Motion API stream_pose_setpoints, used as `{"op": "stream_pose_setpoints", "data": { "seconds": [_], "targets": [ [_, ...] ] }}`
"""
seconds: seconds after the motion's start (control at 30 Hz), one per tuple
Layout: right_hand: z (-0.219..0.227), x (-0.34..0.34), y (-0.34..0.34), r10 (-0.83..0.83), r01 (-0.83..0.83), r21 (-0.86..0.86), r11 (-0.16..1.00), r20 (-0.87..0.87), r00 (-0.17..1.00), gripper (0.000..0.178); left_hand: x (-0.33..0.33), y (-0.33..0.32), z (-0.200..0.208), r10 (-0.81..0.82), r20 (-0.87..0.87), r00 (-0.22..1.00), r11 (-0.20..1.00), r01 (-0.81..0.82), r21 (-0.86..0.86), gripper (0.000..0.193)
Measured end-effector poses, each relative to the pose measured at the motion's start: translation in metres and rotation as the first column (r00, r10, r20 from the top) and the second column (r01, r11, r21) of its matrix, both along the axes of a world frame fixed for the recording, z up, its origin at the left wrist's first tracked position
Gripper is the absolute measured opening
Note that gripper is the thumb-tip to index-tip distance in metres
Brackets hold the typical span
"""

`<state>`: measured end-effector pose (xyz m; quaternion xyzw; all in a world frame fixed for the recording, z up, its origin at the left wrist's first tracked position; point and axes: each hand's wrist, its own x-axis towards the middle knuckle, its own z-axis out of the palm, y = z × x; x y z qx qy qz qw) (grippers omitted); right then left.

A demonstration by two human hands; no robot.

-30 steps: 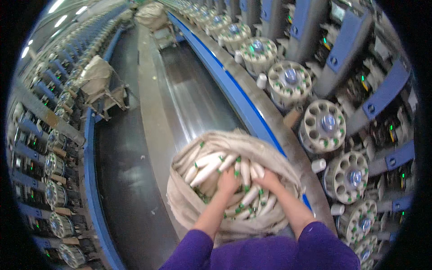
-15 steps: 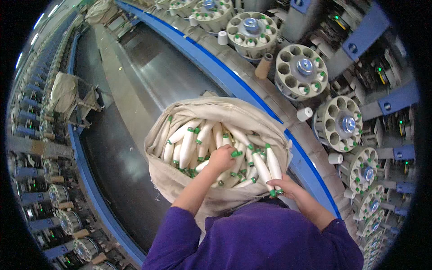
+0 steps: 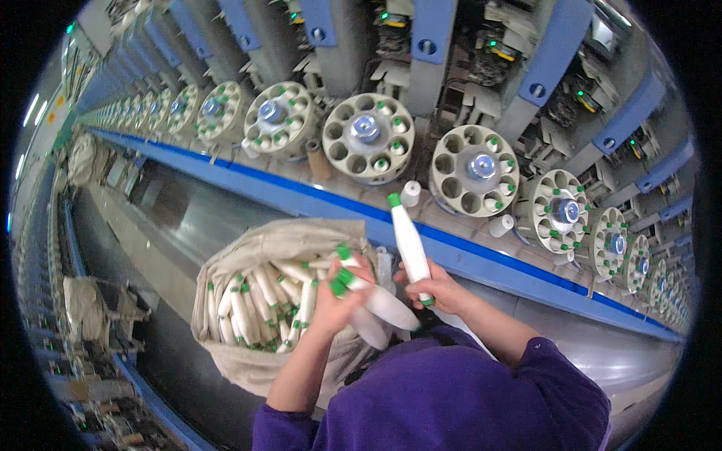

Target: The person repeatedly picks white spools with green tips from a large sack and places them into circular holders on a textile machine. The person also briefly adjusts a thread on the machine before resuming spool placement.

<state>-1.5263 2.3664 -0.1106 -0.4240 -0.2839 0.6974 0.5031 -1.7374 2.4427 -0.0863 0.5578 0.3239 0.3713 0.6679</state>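
Observation:
My left hand [image 3: 340,295] is closed around several yarn bobbins [image 3: 391,307], white with green ends, their lower parts swinging out toward my body and slightly blurred. In my right hand [image 3: 438,292] a single yarn bobbin [image 3: 410,244] stands nearly upright, gripped near its lower end, its green tip pointing toward the machine. Left of my hands a large beige cloth sack [image 3: 226,259] is open at the top. Many more white bobbins [image 3: 259,297] with green ends lie jumbled inside it. My left hand is just past the sack's right rim.
Along the machine's blue rail [image 3: 286,195] runs a row of round bobbin magazines [image 3: 368,139], some pockets filled, some bare. Small white cones [image 3: 411,193] and a brown paper cone [image 3: 319,161] stand between them. Another machine row and a cloth-covered cart [image 3: 86,308] are at the left.
My view has turned toward the machine on the right. The left hand has come out of the sack with bobbins; the right hand has lifted a bobbin away from it.

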Motion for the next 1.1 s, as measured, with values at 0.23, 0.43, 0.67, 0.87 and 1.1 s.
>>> {"op": "stream_pose_setpoints", "data": {
  "seconds": [0.23, 0.43, 0.67, 0.87, 1.1],
  "targets": [
    [0.022, 0.065, 0.015, 0.373, -0.367, -0.122, 0.922, 0.029, 0.927, 0.052, 0.076, 0.052, 0.001, -0.016, 0.261, 0.965, 0.876, 0.139, -0.463, 0.044],
    [0.040, 0.172, 0.014, 0.353, -0.357, 0.030, 0.934, -0.249, 0.902, 0.032, 0.157, 0.106, 0.035, 0.164, 0.594, 0.787, 0.941, 0.056, -0.335, 0.048],
    [0.061, 0.269, 0.003, -0.590, 0.594, 0.028, 0.804, -0.091, 0.803, 0.033, 0.218, 0.105, 0.055, 0.180, 0.473, 0.862, 0.979, -0.109, -0.174, 0.049],
    [0.036, 0.232, 0.083, -0.278, 0.277, -0.019, 0.961, -0.099, 0.956, 0.044, 0.236, 0.107, 0.053, 0.166, 0.454, 0.875, 0.980, -0.093, -0.179, 0.049],
    [0.010, 0.240, 0.069, -0.334, 0.537, 0.135, 0.833, -0.652, 0.681, 0.011, 0.218, 0.139, 0.041, 0.159, 0.503, 0.849, 0.971, -0.041, -0.237, 0.047]
  ]
}}
